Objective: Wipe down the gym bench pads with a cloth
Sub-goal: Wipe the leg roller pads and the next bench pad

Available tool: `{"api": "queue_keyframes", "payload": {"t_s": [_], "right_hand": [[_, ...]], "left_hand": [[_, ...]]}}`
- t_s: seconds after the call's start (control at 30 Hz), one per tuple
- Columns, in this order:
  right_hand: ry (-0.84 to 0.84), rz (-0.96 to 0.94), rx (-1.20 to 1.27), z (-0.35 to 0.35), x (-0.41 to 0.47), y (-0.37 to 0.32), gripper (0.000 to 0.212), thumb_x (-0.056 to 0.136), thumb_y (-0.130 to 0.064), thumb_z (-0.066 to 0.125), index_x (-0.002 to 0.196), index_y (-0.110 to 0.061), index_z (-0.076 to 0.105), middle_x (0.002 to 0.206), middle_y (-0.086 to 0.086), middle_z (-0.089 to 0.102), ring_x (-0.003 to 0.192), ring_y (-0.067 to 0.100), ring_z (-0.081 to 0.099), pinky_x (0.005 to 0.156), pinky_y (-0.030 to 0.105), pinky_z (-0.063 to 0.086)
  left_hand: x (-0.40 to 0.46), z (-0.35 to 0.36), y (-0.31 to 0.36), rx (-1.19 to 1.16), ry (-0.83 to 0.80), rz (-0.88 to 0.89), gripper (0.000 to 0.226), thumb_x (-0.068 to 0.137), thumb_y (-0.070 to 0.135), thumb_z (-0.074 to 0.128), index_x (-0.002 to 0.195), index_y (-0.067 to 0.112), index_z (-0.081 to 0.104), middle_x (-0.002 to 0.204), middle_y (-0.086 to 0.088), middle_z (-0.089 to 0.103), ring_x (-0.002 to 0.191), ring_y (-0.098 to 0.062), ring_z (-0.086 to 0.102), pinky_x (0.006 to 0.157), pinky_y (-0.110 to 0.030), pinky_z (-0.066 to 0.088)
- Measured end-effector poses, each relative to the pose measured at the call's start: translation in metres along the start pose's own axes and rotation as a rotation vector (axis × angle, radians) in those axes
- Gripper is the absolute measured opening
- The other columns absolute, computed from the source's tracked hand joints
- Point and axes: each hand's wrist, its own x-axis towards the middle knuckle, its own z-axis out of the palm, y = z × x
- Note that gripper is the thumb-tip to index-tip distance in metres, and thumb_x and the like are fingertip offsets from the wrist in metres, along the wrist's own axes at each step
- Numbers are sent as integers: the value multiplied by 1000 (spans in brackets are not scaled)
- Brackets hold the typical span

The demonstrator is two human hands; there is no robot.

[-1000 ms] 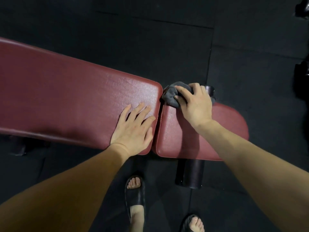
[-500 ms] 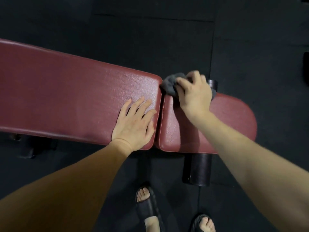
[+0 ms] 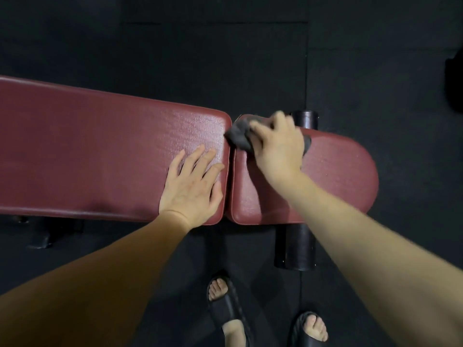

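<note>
A dark red gym bench lies across the view in two parts: a long back pad on the left and a short rounded seat pad on the right, with a narrow gap between them. My right hand presses a grey cloth onto the seat pad's far left corner, beside the gap; the hand is motion-blurred. My left hand rests flat, fingers spread, on the back pad's near right corner.
Black foam rollers stick out from under the seat pad, one at the near side and one at the far side. My feet in black slides stand on the black rubber floor. A dark object sits at the right edge.
My right hand has slid the cloth from the seat pad's far edge a little toward me along the gap. The left hand has stayed put. The view has shifted slightly.
</note>
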Motion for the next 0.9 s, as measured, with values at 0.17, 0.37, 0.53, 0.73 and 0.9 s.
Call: {"api": "queue_keyframes", "payload": {"t_s": [0.17, 0.37, 0.53, 0.73, 0.9], "right_hand": [[32, 77, 31, -2, -8, -11, 19, 94, -32, 59, 94, -21, 74, 89, 11, 51, 80, 33, 50, 62, 42, 41], [-98, -52, 148, -22, -152, -14, 19, 98, -24, 65, 116, -22, 68, 89, 13, 55, 75, 33, 50, 62, 47, 42], [-64, -71, 123, -18, -124, -10, 14, 98, -33, 68, 106, -23, 74, 91, 10, 56, 78, 32, 52, 64, 44, 42], [84, 268, 98, -5, -88, -35, 15, 97, -31, 67, 106, -23, 76, 88, 9, 50, 78, 29, 49, 64, 43, 42], [-42, 68, 176, -17, -143, -43, 19, 99, -31, 65, 113, -23, 75, 88, 9, 52, 79, 31, 50, 63, 44, 40]], "left_hand": [[0, 0, 0, -18, 3, -11, 44, 100, 36, 36, 135, 23, 58, 156, -1, 46, 151, -23, 30, 124, -52, 17], [0, -2, 1, -9, -11, -19, 45, 101, 37, 32, 137, 24, 56, 158, 0, 43, 152, -22, 27, 124, -52, 18], [-1, 0, 1, -33, 28, -14, 42, 101, 35, 37, 134, 22, 59, 155, -1, 46, 151, -23, 30, 123, -52, 20], [-1, -2, 1, -35, 17, -18, 43, 100, 35, 37, 135, 20, 58, 156, -2, 46, 151, -23, 30, 124, -51, 19], [-1, -6, 4, -33, 27, -16, 38, 100, 31, 43, 134, 21, 58, 155, -2, 47, 150, -23, 31, 124, -49, 19]]}}
